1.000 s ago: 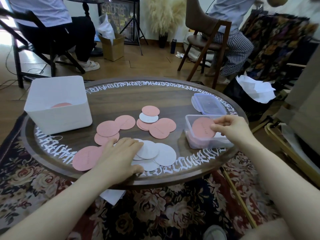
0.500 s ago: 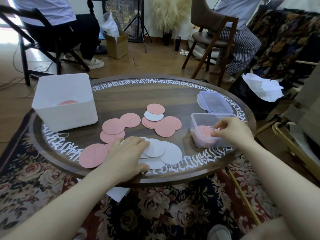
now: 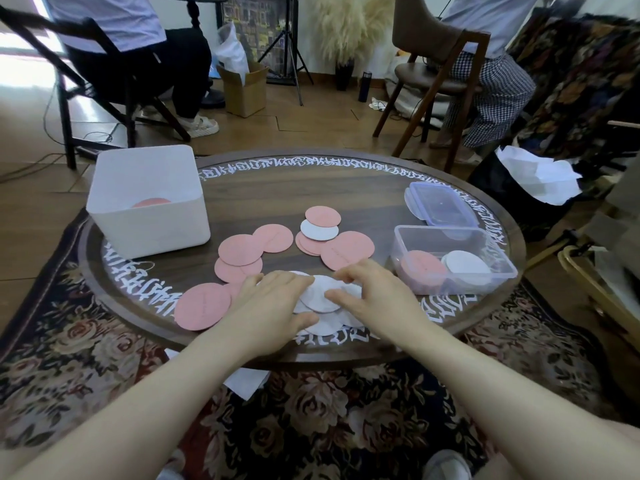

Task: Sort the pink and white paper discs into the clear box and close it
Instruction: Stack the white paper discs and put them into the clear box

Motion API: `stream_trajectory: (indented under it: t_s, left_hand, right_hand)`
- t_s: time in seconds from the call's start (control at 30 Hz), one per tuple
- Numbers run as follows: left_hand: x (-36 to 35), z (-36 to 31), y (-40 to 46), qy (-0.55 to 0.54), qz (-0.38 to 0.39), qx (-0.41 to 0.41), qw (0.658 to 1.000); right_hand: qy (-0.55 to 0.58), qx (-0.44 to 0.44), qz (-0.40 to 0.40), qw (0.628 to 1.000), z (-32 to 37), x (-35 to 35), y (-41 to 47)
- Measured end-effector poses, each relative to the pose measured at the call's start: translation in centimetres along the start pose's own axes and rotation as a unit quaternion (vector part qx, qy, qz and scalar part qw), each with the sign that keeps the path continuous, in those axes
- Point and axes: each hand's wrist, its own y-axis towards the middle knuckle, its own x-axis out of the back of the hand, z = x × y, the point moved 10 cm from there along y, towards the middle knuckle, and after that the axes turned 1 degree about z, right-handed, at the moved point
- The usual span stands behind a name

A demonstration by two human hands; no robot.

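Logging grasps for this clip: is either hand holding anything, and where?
Both hands, left hand and right hand, rest on the white paper discs near the table's front edge; whether any disc is pinched cannot be told.

White ornate lettering [image 3: 311, 163] running in a ring round the rim of the tabletop [image 3: 363, 199]; too stylised to read, no word made out. Faint dark marks across some pink discs [image 3: 240, 249], too small to read. Framed picture [image 3: 258, 27] against the far wall, with a yellow pattern, nothing legible. No readable label, brand or number on the white bin [image 3: 152, 233], the clear box [image 3: 485, 271] or its lid [image 3: 440, 204].
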Motion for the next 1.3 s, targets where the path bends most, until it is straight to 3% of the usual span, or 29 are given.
stream_trajectory:
  t_s: [0.17,0.37,0.47,0.57,0.73,0.93,1.0,1.1,1.23,1.3]
  left_hand:
    - [0.1,0.3,-0.4,0.026,-0.001,0.002,1.000]
    - [0.2,0.9,-0.8,0.039,0.009,0.015,0.999]
    - [0.3,1.0,-0.9,0.006,0.011,0.021,1.000]
    - [1.6,1.2,-1.0,-0.091,-0.039,0.036,0.994]
    - [3.8,2.5,-1.6,-0.316,-0.146,0.084,0.934]
    - [1.7,3.8,-1.0,-0.470,-0.107,0.148,0.863]
    - [1.8,4.6,-1.1,-0.513,-0.127,0.174,0.831]
    - [2.0,5.8,-1.5,-0.566,-0.167,0.213,0.778]
    - [1.3,6.8,-2.3,-0.627,-0.179,0.277,0.705]
    - [1.0,6.7,-2.4,-0.644,-0.170,0.284,0.690]
  right_hand:
    - [-0.048,-0.061,0.063,0.995,-0.7,-1.4,0.5]
    - [0.016,-0.056,0.027,0.998,-0.2,-1.2,0.6]
    - [0.102,-0.059,-0.006,0.993,-0.3,-0.5,1.0]
    - [0.232,-0.076,-0.004,0.970,-0.4,-0.2,1.3]
    - [0.346,-0.067,0.010,0.936,0.4,-0.1,0.6]
    - [0.359,-0.067,0.006,0.931,0.0,0.1,0.2]
    - [0.312,-0.056,-0.009,0.948,-0.6,0.7,0.4]
    - [0.095,-0.019,0.004,0.995,-1.2,1.1,0.4]
    - [-0.035,-0.005,0.096,0.995,-1.7,-0.5,-0.9]
    - [-0.062,0.003,0.117,0.991,-1.7,-1.0,-1.6]
